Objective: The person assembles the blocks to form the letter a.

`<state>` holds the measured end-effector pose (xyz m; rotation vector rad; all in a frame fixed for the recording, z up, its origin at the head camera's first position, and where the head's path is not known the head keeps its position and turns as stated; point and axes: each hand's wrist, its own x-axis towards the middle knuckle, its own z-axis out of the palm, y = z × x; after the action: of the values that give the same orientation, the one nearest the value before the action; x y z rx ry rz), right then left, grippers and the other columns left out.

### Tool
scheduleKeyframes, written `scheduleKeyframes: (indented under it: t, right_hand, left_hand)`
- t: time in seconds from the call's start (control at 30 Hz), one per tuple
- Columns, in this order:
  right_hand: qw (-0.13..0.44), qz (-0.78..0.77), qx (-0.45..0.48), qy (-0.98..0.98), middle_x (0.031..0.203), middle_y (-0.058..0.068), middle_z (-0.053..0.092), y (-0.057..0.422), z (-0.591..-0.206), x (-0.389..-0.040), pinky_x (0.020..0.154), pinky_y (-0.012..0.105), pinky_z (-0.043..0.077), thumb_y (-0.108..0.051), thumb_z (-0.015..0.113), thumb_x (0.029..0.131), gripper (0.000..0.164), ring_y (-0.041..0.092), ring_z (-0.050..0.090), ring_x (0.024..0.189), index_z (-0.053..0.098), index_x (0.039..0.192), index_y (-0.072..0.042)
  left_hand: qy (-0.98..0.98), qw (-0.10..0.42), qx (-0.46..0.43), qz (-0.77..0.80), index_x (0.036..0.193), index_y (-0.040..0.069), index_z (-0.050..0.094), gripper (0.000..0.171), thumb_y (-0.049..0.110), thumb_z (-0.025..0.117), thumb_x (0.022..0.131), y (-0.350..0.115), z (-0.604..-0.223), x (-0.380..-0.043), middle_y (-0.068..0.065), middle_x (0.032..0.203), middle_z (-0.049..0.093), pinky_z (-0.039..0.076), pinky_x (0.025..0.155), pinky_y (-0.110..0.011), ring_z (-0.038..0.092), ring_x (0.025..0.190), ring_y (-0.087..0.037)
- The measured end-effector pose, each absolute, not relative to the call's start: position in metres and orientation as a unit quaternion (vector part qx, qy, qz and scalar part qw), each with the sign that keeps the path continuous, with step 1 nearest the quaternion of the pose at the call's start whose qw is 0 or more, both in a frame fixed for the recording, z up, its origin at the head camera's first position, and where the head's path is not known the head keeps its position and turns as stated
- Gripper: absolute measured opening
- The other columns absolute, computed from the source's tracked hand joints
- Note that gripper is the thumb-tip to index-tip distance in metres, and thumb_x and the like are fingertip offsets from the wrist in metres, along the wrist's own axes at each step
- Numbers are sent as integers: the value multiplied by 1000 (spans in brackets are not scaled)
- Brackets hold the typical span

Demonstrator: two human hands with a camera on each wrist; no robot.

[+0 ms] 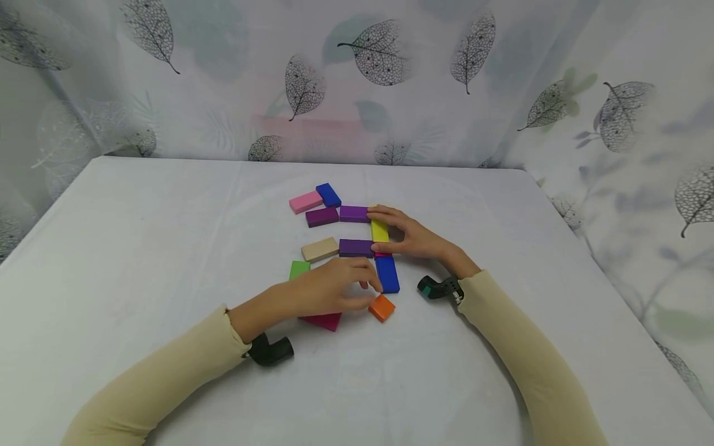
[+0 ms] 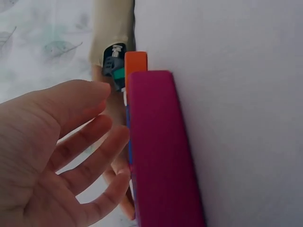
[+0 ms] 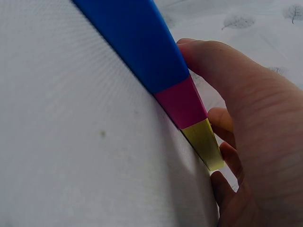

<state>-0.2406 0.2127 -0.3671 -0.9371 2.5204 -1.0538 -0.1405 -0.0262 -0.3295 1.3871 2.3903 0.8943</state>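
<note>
My left hand (image 1: 333, 286) hovers over the lower part of a layout of flat blocks, its fingers loosely bent and holding nothing. Its fingertips are right by a blue block (image 1: 387, 274) and an orange block (image 1: 382, 308). Below the palm, a magenta block (image 2: 156, 151) is partly hidden in the head view. My right hand (image 1: 415, 238) spreads over the right side, with the index finger at the top of a yellow block (image 1: 380, 231). Its thumb is by a dark purple block (image 1: 355, 248) and a small pink block (image 3: 182, 104), which sits between the blue and yellow ones.
Up the layout lie a light pink block (image 1: 305, 202), a second blue block (image 1: 328, 195) and two purple blocks, one plum (image 1: 321, 217), one violet (image 1: 354, 214). A tan wooden block (image 1: 320, 249) and a green block (image 1: 299, 269) lie left. A white cloth (image 1: 167, 248) covers the table.
</note>
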Motion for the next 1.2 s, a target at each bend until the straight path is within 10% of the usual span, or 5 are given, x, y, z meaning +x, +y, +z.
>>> scheduleKeyframes:
  t: [1.2]
  right_hand:
    - [126, -364, -329, 862, 159, 10, 25, 213, -367, -241, 117, 57, 13, -17, 70, 90, 67, 29, 15, 148, 39, 149, -8]
  left_hand:
    - [830, 75, 473, 288, 110, 11, 70, 19, 19, 66, 93, -37, -323, -160, 0, 108, 65, 52, 84, -27, 61, 98, -14]
